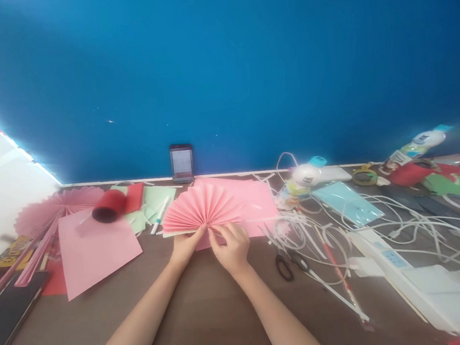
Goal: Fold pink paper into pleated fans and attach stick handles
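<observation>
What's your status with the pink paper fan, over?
Left hand holding pink fan, right hand at its gathered base. Fan spread wide. Scissors off to the right, not touching it.

A brown table [212,320] carries scissors [301,262], pink paper [99,255], a power strip [391,257].

Left hand [186,249] and right hand [232,249] are totally bare, same with the forearms [140,318], kinda slim and tapering toward the wrists [242,270].

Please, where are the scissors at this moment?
In the head view, the scissors lie on the table, to the right of the right hand and beside the tangle of white cables.
</observation>
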Action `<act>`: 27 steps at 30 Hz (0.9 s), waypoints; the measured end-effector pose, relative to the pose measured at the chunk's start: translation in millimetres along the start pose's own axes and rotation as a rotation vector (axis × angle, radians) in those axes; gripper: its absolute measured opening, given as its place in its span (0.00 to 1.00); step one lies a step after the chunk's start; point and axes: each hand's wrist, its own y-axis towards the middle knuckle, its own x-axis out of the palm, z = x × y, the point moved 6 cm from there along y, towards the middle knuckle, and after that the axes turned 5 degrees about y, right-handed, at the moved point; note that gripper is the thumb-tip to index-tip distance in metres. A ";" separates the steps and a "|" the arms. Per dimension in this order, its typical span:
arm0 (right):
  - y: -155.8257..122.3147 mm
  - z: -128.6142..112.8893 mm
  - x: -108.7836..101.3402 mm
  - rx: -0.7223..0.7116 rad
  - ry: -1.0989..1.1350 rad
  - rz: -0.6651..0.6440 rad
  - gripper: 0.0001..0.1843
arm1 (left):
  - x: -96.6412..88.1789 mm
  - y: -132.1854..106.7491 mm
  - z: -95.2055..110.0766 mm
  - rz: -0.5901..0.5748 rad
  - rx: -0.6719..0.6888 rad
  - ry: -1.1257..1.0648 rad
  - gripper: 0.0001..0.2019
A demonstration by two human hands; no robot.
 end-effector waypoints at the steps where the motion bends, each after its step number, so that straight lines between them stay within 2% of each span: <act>1: 0.3 0.3 -0.3 0.001 -0.003 0.005 0.04 | 0.1 0.1 -0.5 -0.002 -0.001 0.003 0.19; 8: 0.8 2.4 -1.3 0.017 0.026 0.027 0.04 | -0.7 0.2 -2.9 0.000 -0.035 0.010 0.15; 18: -2.4 -0.4 3.3 -0.020 0.026 -0.007 0.05 | 0.1 -0.3 0.6 0.019 -0.013 0.024 0.19; 27: 1.0 3.1 -4.8 0.065 0.009 0.070 0.04 | 2.9 -1.9 7.1 -0.024 0.015 0.018 0.17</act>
